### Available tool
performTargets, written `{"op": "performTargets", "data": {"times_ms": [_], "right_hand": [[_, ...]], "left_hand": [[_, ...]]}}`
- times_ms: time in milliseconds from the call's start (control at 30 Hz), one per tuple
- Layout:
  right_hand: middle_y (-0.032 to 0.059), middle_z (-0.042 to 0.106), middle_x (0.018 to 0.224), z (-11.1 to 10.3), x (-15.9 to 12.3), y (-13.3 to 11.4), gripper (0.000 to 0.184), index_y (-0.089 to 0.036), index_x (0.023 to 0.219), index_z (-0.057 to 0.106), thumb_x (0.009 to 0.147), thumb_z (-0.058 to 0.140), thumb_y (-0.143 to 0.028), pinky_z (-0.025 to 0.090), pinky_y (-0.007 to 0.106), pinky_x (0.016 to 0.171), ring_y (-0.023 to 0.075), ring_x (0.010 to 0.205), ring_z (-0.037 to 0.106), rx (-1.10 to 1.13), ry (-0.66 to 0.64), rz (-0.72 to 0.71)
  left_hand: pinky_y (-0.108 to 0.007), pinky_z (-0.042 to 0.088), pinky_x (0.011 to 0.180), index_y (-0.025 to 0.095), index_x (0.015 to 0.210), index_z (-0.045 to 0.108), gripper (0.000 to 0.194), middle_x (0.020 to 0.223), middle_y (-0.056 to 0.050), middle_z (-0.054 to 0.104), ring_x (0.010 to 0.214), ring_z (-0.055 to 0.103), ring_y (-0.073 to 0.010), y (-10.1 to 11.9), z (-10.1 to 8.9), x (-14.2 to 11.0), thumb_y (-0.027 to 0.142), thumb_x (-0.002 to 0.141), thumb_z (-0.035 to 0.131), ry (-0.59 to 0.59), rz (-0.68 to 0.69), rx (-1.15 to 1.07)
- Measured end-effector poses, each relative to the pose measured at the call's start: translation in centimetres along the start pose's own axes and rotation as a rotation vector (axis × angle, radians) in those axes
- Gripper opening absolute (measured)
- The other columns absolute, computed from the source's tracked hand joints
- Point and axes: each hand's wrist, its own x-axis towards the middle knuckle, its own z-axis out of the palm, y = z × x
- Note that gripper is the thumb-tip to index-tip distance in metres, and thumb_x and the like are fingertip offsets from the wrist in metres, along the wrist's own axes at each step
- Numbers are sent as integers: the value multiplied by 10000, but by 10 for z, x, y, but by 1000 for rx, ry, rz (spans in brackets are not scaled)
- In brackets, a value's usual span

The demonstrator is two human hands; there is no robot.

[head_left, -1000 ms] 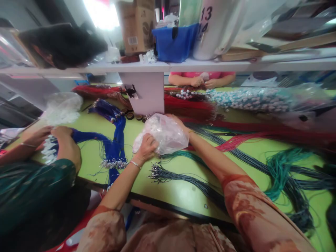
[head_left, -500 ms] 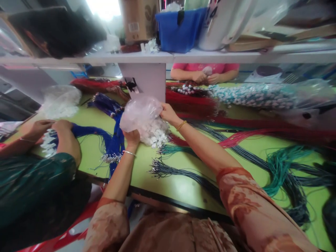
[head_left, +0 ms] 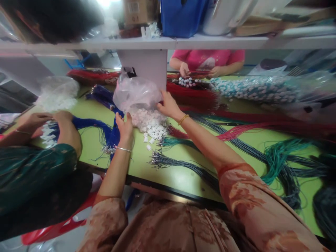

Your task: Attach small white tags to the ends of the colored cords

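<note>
A clear plastic bag (head_left: 138,91) lies on the green table, its mouth toward me. Small white plastic pieces (head_left: 154,129) spill from it into a heap, with a few loose ones at the near edge. My left hand (head_left: 124,126) is just left of the heap, thumb and fingers spread, holding nothing. At the bag's right edge is my right hand (head_left: 169,104), thumb and forefinger apart, close against the plastic. Right of the heap end bundles of red wires (head_left: 180,133), green wires (head_left: 175,141) and dark grey wires (head_left: 181,163) with metal tips.
On my left a co-worker's hands (head_left: 52,120) work at blue wires (head_left: 91,123) with white ends. Another plastic bag (head_left: 59,92) stands beyond them. A shelf (head_left: 147,43) crosses above the table. Across it sits a person in pink (head_left: 207,61), near white-and-blue-ended wires (head_left: 252,89).
The bag has been tipped over and shifted left, and white pieces have poured onto the table. My left hand has let go of it and opened. My right hand's fingers have spread.
</note>
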Motion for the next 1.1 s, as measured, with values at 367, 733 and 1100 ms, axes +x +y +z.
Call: {"op": "performTargets", "data": {"times_ms": [367, 733, 1100], "right_hand": [[34, 632, 759, -37, -180, -55, 135, -155, 782, 631, 851, 543, -232, 338, 250, 630, 128, 660, 500, 0, -583, 92], [55, 560, 773, -17, -215, -47, 170, -163, 741, 548, 877, 449, -187, 300, 259, 629, 142, 684, 445, -128, -459, 45], [-23, 553, 661, -13, -194, -49, 100, -156, 774, 563, 782, 536, -252, 349, 220, 565, 96, 584, 454, 480, -398, 337]], "left_hand": [[-401, 461, 939, 173, 1072, 676, 310, 1127, -110, 648, 1044, 569, -237, -8, -49, -102, 197, 895, 423, -756, 576, 481], [-362, 461, 892, 191, 1165, 603, 344, 1154, -95, 596, 1000, 575, -220, -14, -57, -113, 225, 826, 559, -734, 497, 449], [-217, 357, 526, 185, 889, 553, 205, 687, 39, 526, 539, 450, -83, 16, -49, -124, 250, 737, 674, -561, -23, -103]]}}
